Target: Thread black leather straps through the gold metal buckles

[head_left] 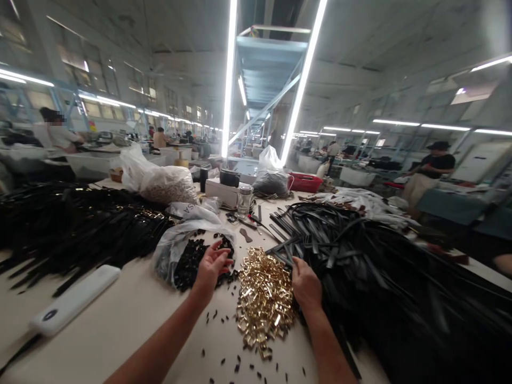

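My left hand is over a clear plastic bag whose mouth spills small black pieces, possibly strap loops. Its fingers are apart, and nothing shows in them. To the right, my right hand is closed, thumb and forefinger pinched on the end of a black strap. Between the two hands lies a heap of gold-coloured metal buckles. A large pile of black straps spreads beside and beyond my right hand. Some of the held strap is hidden by my fingers.
On the left are a pile of black straps with gold fittings and a white corded device. Behind stand a glass jar, stuffed plastic bags and a red basket. Small black bits lie scattered in front. People work farther off.
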`<state>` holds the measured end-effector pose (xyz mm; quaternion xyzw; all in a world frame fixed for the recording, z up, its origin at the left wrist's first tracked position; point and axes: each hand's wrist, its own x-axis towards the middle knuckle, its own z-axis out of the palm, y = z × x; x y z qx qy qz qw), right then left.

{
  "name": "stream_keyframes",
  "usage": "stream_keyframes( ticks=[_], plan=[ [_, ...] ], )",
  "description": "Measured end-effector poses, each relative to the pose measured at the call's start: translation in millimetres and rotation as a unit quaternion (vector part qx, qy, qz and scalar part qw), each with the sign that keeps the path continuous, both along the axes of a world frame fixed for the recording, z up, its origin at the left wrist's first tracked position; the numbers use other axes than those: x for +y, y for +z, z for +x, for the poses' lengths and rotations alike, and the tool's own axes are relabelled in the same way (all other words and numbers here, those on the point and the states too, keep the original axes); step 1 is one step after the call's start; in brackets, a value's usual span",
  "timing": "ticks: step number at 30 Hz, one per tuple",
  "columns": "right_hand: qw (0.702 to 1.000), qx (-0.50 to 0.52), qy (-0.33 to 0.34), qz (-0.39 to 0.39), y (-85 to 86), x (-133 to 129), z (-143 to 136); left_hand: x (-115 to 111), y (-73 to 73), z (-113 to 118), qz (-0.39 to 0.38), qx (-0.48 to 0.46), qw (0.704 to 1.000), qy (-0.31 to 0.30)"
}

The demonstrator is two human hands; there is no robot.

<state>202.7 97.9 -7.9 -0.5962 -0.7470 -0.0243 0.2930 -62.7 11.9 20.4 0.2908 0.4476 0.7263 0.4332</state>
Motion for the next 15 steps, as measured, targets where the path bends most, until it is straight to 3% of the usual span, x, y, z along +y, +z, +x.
stream_keyframes(
  ticks=[3, 7, 15],
  plan=[
    [0.999, -0.052, -0.005, -0.006, -10.2, 0, -3, -3, -21.7, 27, 0.002, 0.032, 0.999, -0.023],
    [0.996, -0.079, -0.028, -0.007, -11.7, -4, -3, 2, -44.3, 34, 0.004, 0.075, 0.996, -0.04],
    [0.996, -0.077, -0.032, -0.026, -6.0, -4, 0, 7, -50.6, 40, 0.001, 0.116, 0.991, -0.073]
  ],
)
